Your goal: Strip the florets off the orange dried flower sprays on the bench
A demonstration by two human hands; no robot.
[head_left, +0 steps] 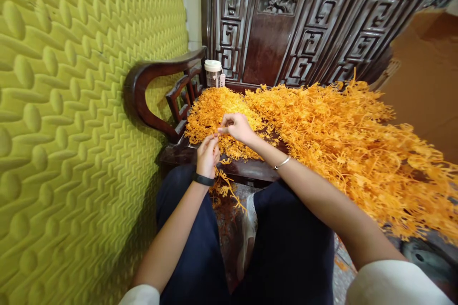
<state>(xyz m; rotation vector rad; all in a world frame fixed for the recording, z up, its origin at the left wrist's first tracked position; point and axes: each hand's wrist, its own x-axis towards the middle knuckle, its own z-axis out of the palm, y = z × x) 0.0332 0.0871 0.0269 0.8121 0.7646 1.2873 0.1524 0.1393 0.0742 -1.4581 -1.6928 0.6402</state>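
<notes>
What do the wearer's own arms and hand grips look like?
Both grips are bare, no gloves. The left grip has a flat black wristband below it; no marking is legible. The right grip comes with a thin, silvery bangle farther up the forearm. Short white sleeves: left sleeve, right sleeve.

White sleeves (pixel 395 285) and dark navy trousers (pixel 288 243) are showing. A black band (pixel 203 179) is circling the left wrist (pixel 206 170), a thin silvery bangle (pixel 283 162) the right forearm (pixel 315 186).
</notes>
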